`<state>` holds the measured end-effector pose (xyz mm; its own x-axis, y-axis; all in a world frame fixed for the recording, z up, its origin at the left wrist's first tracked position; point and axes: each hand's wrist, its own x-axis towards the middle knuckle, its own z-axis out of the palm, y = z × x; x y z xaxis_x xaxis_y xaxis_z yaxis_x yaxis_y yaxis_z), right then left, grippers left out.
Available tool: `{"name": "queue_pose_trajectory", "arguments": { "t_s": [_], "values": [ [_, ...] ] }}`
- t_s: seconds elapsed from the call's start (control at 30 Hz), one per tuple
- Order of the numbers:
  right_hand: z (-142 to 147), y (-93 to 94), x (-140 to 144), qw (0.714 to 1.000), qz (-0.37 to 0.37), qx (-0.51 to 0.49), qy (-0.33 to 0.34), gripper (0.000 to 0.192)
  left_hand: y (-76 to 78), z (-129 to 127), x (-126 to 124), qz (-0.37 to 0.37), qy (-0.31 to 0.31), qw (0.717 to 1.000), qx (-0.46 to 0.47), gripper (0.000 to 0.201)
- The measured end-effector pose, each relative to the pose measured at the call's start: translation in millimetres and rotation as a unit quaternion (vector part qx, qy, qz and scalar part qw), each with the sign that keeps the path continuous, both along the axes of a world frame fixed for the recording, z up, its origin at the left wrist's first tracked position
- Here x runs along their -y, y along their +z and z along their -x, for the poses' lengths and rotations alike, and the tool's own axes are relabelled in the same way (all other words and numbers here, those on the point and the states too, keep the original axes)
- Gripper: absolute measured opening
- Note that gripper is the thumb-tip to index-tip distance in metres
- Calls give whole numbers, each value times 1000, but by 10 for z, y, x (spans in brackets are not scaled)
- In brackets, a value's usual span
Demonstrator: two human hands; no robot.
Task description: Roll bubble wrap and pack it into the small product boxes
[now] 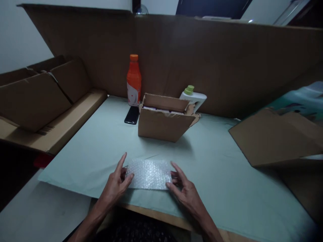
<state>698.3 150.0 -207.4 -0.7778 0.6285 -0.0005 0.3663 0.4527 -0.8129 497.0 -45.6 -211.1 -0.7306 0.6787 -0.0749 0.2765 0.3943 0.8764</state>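
Note:
A clear piece of bubble wrap [150, 174] is stretched flat near the front edge of the cloth-covered table. My left hand [117, 183] holds its left edge, thumb on top, index finger pointing away, the other fingers partly hidden beneath. At the opposite edge, my right hand [183, 189] grips with the thumb on top and its fingers curled behind. Just beyond stands an open cardboard box [163, 126] with a row of pale-topped items [163, 111] inside; their kind cannot be made out.
Behind the box are an orange bottle [134, 80] and a white jug with a green cap [195, 97]. A black phone [131, 115] lies left of the box. Cardboard boxes [37, 97] fill the left side, another open box [275, 137] the right. A tall cardboard panel [161, 53] closes the back.

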Motion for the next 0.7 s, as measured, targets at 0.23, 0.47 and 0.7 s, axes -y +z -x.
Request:
{"name": "queue_pose_trajectory", "arguments": {
  "t_s": [0.23,0.47,0.7],
  "values": [
    [130,293,-115,982,-149,-56,104,22,37,66,-46,-136,-97,963,-213,28],
    [624,1456,-951,909,-372,-189,22,36,1256,589,-929,-228,-38,841,-489,33],
    [1280,1884,-1913,959,-197,122,165,33,1846,1310,-2072,127,-256,910,-301,30]
  ]
}}
